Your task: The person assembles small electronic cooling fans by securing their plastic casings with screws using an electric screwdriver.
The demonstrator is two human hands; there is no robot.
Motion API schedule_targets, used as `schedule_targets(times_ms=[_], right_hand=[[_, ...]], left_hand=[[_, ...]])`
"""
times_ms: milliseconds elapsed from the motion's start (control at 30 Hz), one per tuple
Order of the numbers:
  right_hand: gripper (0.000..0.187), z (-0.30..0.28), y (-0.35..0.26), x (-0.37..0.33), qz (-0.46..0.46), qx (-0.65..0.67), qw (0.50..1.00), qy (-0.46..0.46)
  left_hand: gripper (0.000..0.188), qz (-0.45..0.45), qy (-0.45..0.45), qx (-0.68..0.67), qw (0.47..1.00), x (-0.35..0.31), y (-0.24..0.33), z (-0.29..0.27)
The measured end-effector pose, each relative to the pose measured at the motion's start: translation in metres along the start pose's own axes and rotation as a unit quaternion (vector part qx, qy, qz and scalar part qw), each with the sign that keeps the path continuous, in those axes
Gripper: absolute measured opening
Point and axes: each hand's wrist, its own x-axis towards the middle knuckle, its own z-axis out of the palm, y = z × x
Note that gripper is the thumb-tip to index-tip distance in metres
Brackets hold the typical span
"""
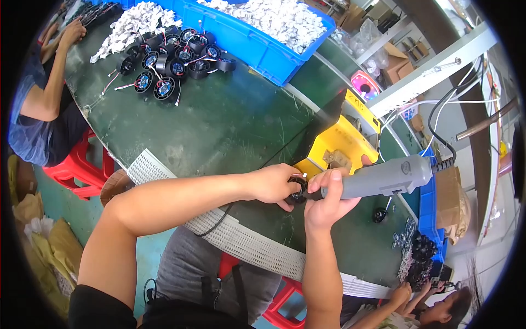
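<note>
My left hand point(272, 183) is closed around a small black round part point(297, 189) just above the green table. In my right hand point(327, 202) is a grey electric screwdriver point(386, 178), held almost level with its cord trailing off to the right. The screwdriver's front end points left at the black part; whether the tip touches it is hidden by my fingers. Just beyond both hands stands a yellow holder point(342, 142) with an open top.
Several black round units point(164, 88) with wires lie at the far left, beside white pieces point(137, 24) and a blue bin point(246, 41). Another black part point(379, 214) lies to the right. A perforated white strip point(241, 241) edges the table. People sit at both sides.
</note>
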Motion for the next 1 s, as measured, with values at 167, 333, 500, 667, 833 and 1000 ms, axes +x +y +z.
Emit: schedule_targets(times_ms=[167,333,500,667,833,1000], right_hand=[[0.055,-0.001,0.0,0.002,0.023,0.026,0.999,0.003],[0.055,-0.005,0.001,0.001,0.041,0.058,0.997,-0.018],[0.061,-0.012,-0.005,0.0,0.044,0.013,0.998,-0.048],[0.06,-0.073,-0.004,0.005,-0.057,-0.13,0.99,-0.002],[0.056,-0.197,-0.02,0.027,-0.04,-0.605,0.757,0.244],[0.053,-0.263,-0.027,0.012,0.131,-0.609,0.754,0.209]], left_hand=[[0.029,-0.006,0.001,0.005,1.0,-0.004,0.008,0.001],[0.028,-0.001,0.007,-0.008,1.0,-0.002,0.006,0.002],[0.028,0.017,0.004,-0.012,1.0,0.006,0.0,0.002],[0.031,0.011,0.196,0.286,0.938,-0.025,0.035,-0.048],[0.059,0.136,0.527,0.411,0.732,-0.031,0.044,-0.081],[0.056,0.281,0.518,0.452,0.669,-0.027,0.041,-0.072]])
